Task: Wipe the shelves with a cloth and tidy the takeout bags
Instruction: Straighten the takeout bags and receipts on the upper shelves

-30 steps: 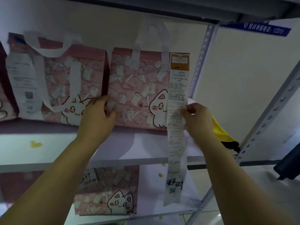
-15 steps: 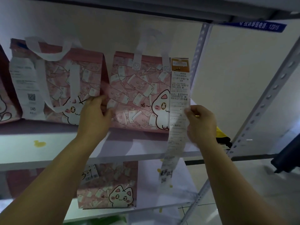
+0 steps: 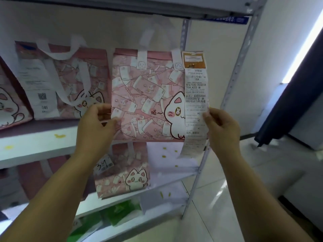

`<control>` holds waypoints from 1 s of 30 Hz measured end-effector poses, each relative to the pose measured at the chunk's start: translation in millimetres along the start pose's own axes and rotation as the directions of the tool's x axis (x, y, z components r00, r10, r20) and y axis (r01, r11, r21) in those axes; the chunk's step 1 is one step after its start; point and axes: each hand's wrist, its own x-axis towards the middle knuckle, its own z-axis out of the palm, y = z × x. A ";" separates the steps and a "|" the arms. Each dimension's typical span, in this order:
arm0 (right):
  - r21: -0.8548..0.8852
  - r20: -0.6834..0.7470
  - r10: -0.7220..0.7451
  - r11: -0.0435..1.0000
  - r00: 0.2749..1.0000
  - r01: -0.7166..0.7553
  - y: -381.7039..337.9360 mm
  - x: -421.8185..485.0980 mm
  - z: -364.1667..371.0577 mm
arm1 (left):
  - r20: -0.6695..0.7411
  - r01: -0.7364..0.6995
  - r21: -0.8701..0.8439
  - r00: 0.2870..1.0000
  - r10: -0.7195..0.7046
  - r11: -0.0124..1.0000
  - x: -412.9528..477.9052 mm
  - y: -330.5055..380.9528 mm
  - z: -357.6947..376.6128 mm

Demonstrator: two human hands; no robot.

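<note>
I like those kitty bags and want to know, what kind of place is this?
Probably a takeout pickup spot. A metal rack holds rows of bags, the pink cat bag has a long order receipt on it, and its neighbour wears a slip numbered 046.

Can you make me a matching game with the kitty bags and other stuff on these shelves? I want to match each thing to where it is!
Things:
1. big pink cat bag
2. long receipt
3. small cat bag
4. green items

Places:
A. on the lowest shelf in view
B. gripped at its sides by the left hand and right hand
C. hanging down the big bag's right edge
D. one shelf lower, with a handwritten tag

Pairs: 1-B, 2-C, 3-D, 4-A
</note>
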 end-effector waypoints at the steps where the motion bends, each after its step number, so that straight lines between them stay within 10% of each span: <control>1: -0.001 -0.001 0.004 1.000 1.000 -0.004 -3.7 -10.5 -7.8 | 0.011 -0.001 -0.006 1.000 0.001 1.000 -9.0 3.5 -3.2; 13: -0.075 -0.190 -0.023 0.997 0.981 0.009 -20.4 -59.7 -166.8 | 0.242 -0.077 -0.183 0.963 0.121 0.980 -82.5 85.6 68.0; 30: -0.140 -0.349 0.048 0.985 0.936 -0.103 73.8 15.9 -499.9 | 0.532 0.037 -0.485 0.805 0.261 0.874 -164.3 246.2 409.4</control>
